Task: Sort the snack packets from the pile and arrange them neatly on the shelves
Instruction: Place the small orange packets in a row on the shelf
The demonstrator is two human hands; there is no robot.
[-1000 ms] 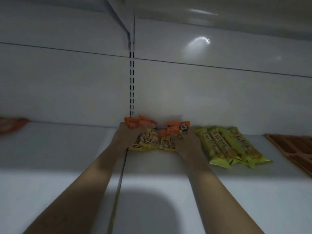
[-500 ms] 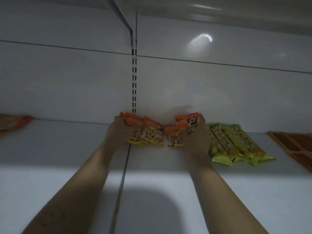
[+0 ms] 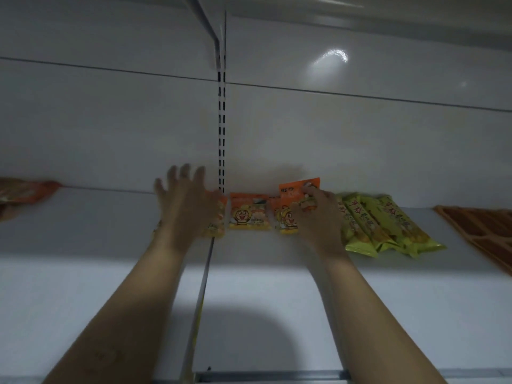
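At the back of the smooth white metal shelf (image 3: 277, 275), close to the glossy back panel (image 3: 110, 128): a short row of orange-and-yellow snack packets (image 3: 249, 214), crinkly foil, rectangular, printed with a cartoon face; lie side by side, just beside the slotted upright (image 3: 221, 139). Over the leftmost packet (image 3: 219, 217), the left hand (image 3: 185, 203); hovers or rests there, cannot tell which; spreads its fingers straight, blurred, grasping nothing. On the rightmost packet (image 3: 296, 189), the right hand (image 3: 318, 214); curls its fingers round the packet's upper part and pinches it; holds the orange top tilted up off the shelf, toward the panel. Just beside that hand, to the right: long, narrow yellow-green packets (image 3: 388, 225), shiny, laid overlapping, crimped ends toward the shelf's front. Farther right, cut off by the frame edge: a flat brown sheet (image 3: 476, 228) with a lattice pattern. Far left, well apart from the row: another orange packet (image 3: 27, 191), blurred, close to the panel.
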